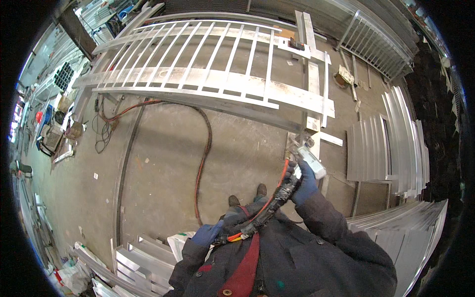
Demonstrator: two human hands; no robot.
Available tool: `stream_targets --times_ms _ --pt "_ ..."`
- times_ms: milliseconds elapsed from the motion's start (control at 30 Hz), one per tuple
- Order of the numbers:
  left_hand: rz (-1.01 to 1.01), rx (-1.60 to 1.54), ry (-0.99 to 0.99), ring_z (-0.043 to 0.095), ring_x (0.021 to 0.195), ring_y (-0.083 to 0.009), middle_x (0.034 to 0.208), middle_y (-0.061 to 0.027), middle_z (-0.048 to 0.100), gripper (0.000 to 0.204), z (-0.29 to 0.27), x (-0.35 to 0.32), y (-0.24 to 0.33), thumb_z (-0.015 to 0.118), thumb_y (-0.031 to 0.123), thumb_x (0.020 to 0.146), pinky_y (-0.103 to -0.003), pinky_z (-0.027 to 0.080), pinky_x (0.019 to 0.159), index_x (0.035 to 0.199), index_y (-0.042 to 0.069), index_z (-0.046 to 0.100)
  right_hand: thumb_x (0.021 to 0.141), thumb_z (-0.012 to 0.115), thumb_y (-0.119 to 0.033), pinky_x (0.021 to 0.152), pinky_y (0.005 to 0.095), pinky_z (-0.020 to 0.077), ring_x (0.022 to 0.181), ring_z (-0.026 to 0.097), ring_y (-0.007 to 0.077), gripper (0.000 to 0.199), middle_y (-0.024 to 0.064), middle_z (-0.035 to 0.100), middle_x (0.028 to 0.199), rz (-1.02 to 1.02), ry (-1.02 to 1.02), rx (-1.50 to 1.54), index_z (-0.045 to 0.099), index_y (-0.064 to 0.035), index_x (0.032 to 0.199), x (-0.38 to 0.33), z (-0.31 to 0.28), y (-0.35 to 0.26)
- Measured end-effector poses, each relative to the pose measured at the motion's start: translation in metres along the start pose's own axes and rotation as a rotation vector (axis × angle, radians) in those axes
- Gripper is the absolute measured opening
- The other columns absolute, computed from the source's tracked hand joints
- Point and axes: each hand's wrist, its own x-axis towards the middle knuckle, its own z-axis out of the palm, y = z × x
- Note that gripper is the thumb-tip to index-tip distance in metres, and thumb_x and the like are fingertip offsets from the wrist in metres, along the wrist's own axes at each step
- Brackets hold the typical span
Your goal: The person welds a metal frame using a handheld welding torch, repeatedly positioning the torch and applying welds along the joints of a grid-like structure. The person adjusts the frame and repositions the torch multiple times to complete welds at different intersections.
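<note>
My right hand (305,183), in a dark blue glove, is closed around a welding gun (312,163) with a pale, box-shaped body and a metal front end. Its tip reaches the near right corner of the bench frame, but I cannot tell whether they touch. A thick black-taped cable bundle (269,207) with orange and yellow lines runs from the gun across my body. Down at my waist, my left hand (208,233), also in a blue glove, grips this bundle. Ahead, a white barred railing panel (200,59) lies across pale bench beams (297,95).
A black and orange hose (208,138) loops over the floor. Stacked metal panels (368,148) stand at the right, and another barred panel (376,44) leans behind them. Metal profiles (143,257) lie near left. A basket (51,136) and clutter sit far left.
</note>
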Motion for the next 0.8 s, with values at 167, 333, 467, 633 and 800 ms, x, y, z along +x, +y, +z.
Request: stream_targets --times_ms 167,333,467,633,800 --pt "0.189 0.005 -0.054 0.072 0.087 -0.035 0.102 -0.0239 0.073 0.048 0.007 0.043 -0.025 0.061 0.007 0.096 -0.044 0.055 0.075 0.143 -0.004 0.057 0.103 0.061 -0.037 0.071 0.0393 0.058 0.076 0.065 0.0194 0.035 0.0034 0.066 0.087 -0.159 0.14 0.089 0.066 -0.0053 0.116 -0.028 -0.026 -0.015" --pt "-0.747 -0.757 -0.458 0.062 0.081 -0.0163 0.086 -0.0146 0.071 0.054 0.034 0.065 -0.047 0.059 0.046 0.105 -0.036 0.052 0.073 0.109 -0.005 0.074 0.1 0.065 -0.035 0.072 0.0417 0.0577 0.076 0.064 0.02 0.026 0.0028 0.063 0.087 -0.108 0.118 0.181 0.064 -0.0101 0.109 -0.059 -0.034 -0.026" --pt "-0.688 -0.769 -0.43 0.061 0.083 -0.0148 0.086 -0.0072 0.072 0.059 0.034 0.064 -0.044 0.058 0.054 0.105 -0.034 0.052 0.076 0.11 -0.003 0.075 0.098 0.066 -0.033 0.073 0.0416 0.0576 0.075 0.062 0.0189 0.021 0.0 0.059 0.087 -0.101 0.084 0.165 0.062 -0.0128 0.105 -0.059 -0.032 -0.022" --pt "-0.8 -0.72 -0.478 0.066 0.103 -0.0175 0.109 -0.0095 0.074 0.046 0.016 0.069 -0.029 0.059 0.041 0.107 -0.034 0.052 0.093 0.125 -0.001 0.07 0.103 0.063 -0.041 0.073 0.0331 0.0565 0.08 0.063 0.0135 0.031 -0.0014 0.064 0.089 -0.162 0.189 0.088 0.064 -0.0122 0.113 -0.054 -0.042 -0.012" --pt "-0.596 -0.619 -0.205 0.064 0.114 -0.0187 0.127 -0.0104 0.069 0.049 -0.002 0.095 -0.001 0.06 0.036 0.107 -0.034 0.051 0.098 0.141 0.0 0.06 0.103 0.064 -0.034 0.071 0.0328 0.0566 0.076 0.063 0.0138 0.023 -0.0018 0.063 0.087 -0.102 0.055 0.088 0.064 -0.0131 0.112 -0.051 -0.04 -0.002"
